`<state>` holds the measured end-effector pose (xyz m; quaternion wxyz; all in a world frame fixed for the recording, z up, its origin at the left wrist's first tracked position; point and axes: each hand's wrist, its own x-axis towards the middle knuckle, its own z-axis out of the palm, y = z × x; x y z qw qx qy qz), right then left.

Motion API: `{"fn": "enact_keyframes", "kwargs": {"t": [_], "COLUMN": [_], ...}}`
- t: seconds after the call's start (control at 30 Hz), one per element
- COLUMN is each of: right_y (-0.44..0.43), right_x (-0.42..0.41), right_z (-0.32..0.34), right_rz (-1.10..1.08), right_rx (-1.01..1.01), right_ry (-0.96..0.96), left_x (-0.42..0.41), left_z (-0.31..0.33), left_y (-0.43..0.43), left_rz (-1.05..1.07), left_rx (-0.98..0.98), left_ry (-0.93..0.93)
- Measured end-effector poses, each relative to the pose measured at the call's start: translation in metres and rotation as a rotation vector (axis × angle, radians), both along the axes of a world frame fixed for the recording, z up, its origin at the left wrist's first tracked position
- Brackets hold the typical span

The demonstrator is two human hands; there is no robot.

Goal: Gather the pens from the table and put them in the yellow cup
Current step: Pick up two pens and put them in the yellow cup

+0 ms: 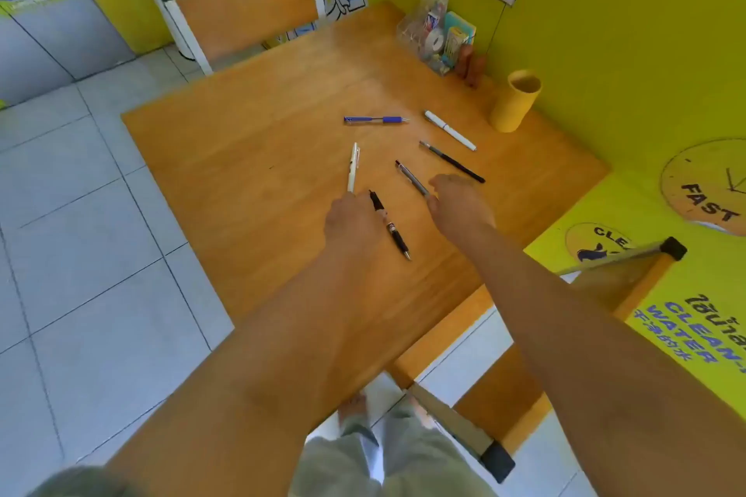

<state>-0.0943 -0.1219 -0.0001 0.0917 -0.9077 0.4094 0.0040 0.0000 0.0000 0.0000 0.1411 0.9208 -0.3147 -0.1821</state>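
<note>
Several pens lie on the wooden table (250, 157). A blue pen (375, 119) and a white pen (450, 130) are farthest, with a dark slim pen (452, 161) below them. The yellow cup (514, 101) stands upright and open by the right wall. My left hand (351, 224) is knuckles-up at the near end of a white clip pen (353, 167), with a black pen (393, 232) lying against its right side; its fingers are hidden. My right hand (460, 206) has thumb and forefinger apart on either side of the near end of a grey pen (411, 178).
A clear organiser (438, 32) with stationery stands in the far right corner, with two brown shakers (470, 63) beside it. A wooden chair (246, 8) stands at the far edge and another chair (621, 274) at the right. Yellow walls close the right side.
</note>
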Motion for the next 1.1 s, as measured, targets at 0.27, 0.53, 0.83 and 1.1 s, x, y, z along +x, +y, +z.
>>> {"fn": "enact_keyframes", "kwargs": {"t": [0.27, 0.53, 0.83, 1.1], "right_y": [-0.025, -0.032, -0.041, -0.057], "right_x": [0.021, 0.030, 0.009, -0.018], "right_z": [-0.022, -0.032, -0.009, 0.016], "right_rz": [0.059, 0.036, -0.177, -0.333], "right_rx": [-0.029, 0.010, 0.236, 0.274], "right_ry": [0.090, 0.061, -0.180, -0.459], "left_x": [0.000, 0.001, 0.007, 0.003], "left_z": [-0.017, -0.015, 0.005, 0.026], "left_y": [-0.033, -0.052, -0.073, -0.100], "left_rz": [0.043, 0.104, 0.178, 0.248], "left_rx": [0.136, 0.169, -0.132, -0.461], "left_ry": [-0.125, -0.036, 0.179, 0.410]}}
